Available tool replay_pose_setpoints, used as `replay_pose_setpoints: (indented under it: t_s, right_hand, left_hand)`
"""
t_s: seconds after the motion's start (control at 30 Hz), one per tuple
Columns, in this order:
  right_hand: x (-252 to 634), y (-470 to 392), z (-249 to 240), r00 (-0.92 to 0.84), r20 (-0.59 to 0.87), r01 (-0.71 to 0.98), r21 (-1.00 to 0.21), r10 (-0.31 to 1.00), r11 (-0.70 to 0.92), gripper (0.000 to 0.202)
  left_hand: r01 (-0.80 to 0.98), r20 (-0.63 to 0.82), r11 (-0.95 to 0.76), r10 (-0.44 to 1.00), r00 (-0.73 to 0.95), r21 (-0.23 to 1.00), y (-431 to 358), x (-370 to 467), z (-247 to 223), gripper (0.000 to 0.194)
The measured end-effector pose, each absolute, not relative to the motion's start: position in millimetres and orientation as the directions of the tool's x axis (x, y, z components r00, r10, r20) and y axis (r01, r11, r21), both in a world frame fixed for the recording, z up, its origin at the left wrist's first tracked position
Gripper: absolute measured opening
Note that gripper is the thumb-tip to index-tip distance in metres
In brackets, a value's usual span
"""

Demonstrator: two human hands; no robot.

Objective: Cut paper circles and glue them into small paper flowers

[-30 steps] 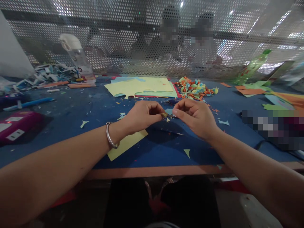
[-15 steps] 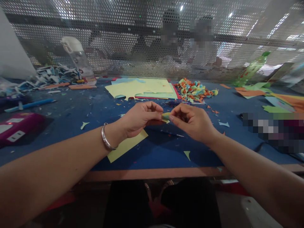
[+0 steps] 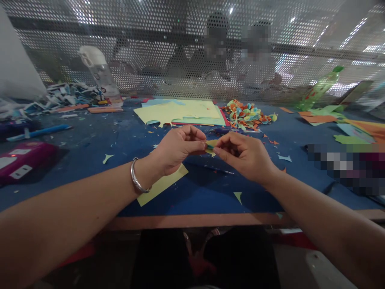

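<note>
Between my two hands is a small piece of yellow and blue-green paper (image 3: 211, 145), held above the blue table. My left hand (image 3: 179, 149) pinches its left end between thumb and forefinger, a silver bangle around the wrist. My right hand (image 3: 244, 155) pinches the right end with thumb and forefinger. Below and left lies a yellow sheet (image 3: 165, 185), partly covered by my left hand and wrist. A thin pen-like tool (image 3: 221, 170) rests on the table under my hands. A small yellow-green paper scrap (image 3: 238, 197) lies near the table's front edge.
At the back are stacked coloured sheets (image 3: 192, 111) and a heap of small folded papers (image 3: 248, 114). A white-capped bottle (image 3: 104, 76) stands back left, a green bottle (image 3: 321, 89) back right. A purple power strip (image 3: 28, 158) lies left. Perforated metal panelling (image 3: 168, 52) rises behind the table.
The small paper between my fingers has turned slightly, with its blue-green part now showing as a narrower band. Both hands stay in nearly the same place, still pinching it.
</note>
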State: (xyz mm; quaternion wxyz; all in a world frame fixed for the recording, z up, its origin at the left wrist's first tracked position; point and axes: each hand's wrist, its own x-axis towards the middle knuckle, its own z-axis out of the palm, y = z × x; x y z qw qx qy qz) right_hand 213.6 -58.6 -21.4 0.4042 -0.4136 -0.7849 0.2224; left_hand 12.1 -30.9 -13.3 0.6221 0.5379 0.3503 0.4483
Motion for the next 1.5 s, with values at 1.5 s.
replay_pose_setpoints:
  t_s: [1.5]
  right_hand:
    - [209, -56, -20, -0.272, 0.441, 0.469, -0.715, 0.855, 0.518, 0.015]
  left_hand:
    - [-0.267, -0.059, 0.149, 0.946, 0.318, 0.952, -50, 24, -14, 0.029]
